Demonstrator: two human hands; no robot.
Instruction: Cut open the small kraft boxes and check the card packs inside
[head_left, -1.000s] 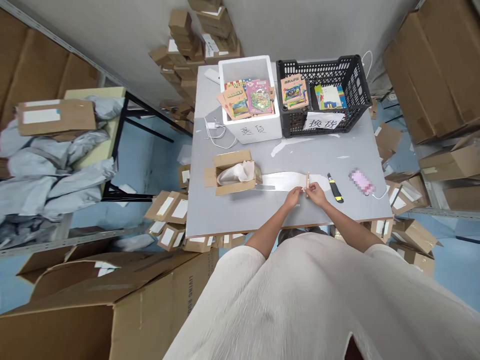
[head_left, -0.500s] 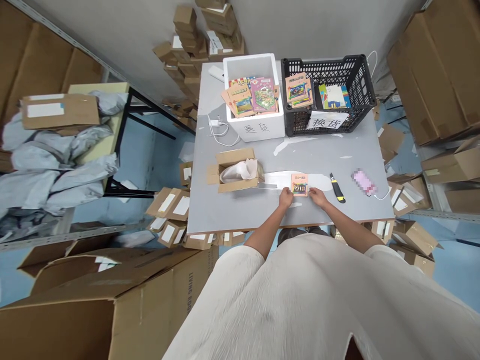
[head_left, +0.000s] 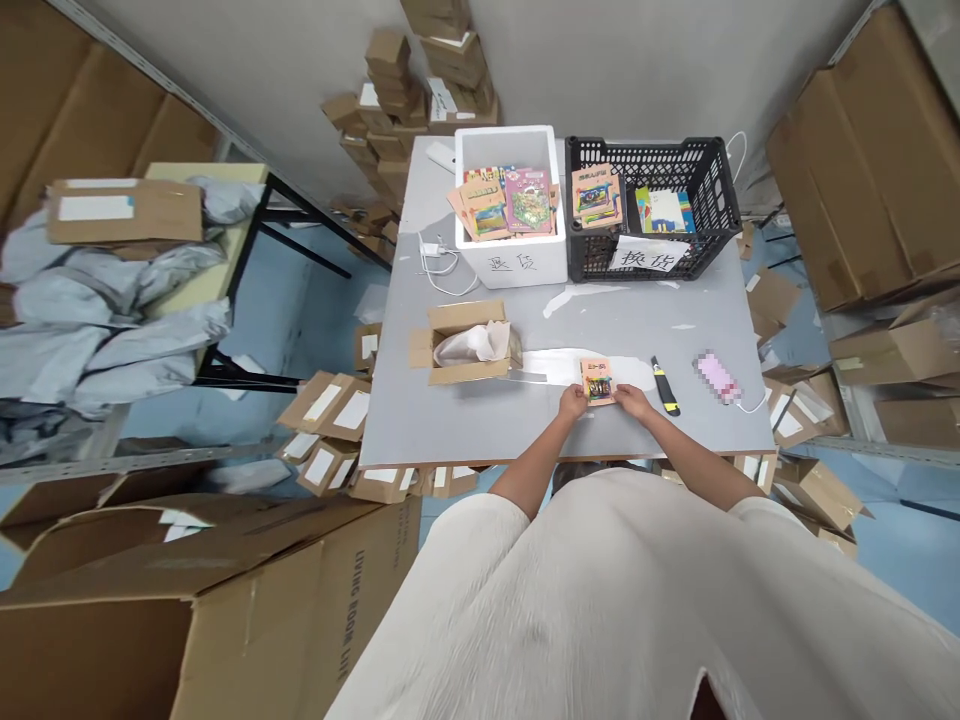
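A small orange-pink book (head_left: pixel 598 381) with a colourful cover picture is held near the front of the grey table. My left hand (head_left: pixel 574 401) is closed on its lower left edge, and my right hand (head_left: pixel 634 401) grips the lower right edge. To the right of my right hand lies a black and yellow utility knife (head_left: pixel 664 387). Left of the book sits an opened cardboard box (head_left: pixel 471 374) with white wrapping paper (head_left: pixel 474 343) inside.
At the table's back stand a white foam box (head_left: pixel 517 268) and a black plastic crate (head_left: pixel 709 222), both holding books. A pink phone (head_left: pixel 718 378) on a cable lies at the right. Cardboard boxes (head_left: pixel 337 410) crowd the floor around the grey table (head_left: pixel 427 432).
The right hand has come in against the book's edge, and the book now looks slightly tilted. The camera view has shifted a little.
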